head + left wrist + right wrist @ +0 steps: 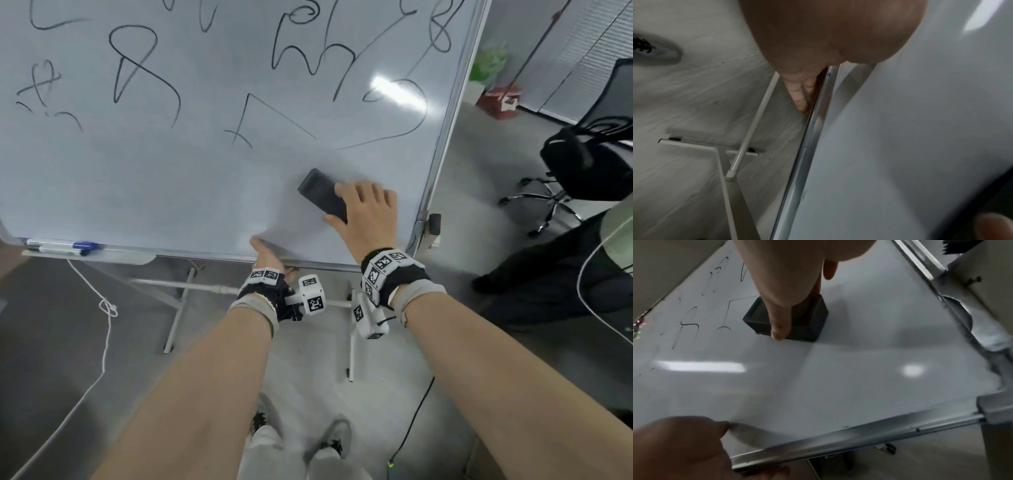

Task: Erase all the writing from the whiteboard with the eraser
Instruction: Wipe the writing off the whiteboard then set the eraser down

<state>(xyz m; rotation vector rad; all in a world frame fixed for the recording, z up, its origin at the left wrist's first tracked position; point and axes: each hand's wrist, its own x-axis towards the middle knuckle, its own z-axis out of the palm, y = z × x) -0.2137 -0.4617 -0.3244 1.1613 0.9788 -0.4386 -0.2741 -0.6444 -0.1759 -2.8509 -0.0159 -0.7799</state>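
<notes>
A white whiteboard (pixel 171 178) fills the head view, with black scribbles (pixel 144 68) across its upper part and a wiped band below. My right hand (pixel 366 212) grips a black eraser (pixel 322 195) flat against the board's lower right area; in the right wrist view the thumb and fingers clamp the eraser (pixel 805 324). My left hand (pixel 265 255) holds the board's bottom frame edge (pixel 805 146), thumb on the front face and fingers (pixel 801 95) curled behind the rim.
Markers, one with a blue cap (pixel 84 245), lie in the tray at the board's lower left. The white stand legs (pixel 178 308) and a white cord (pixel 106 329) cross the grey floor. A black office chair (pixel 589 164) stands to the right.
</notes>
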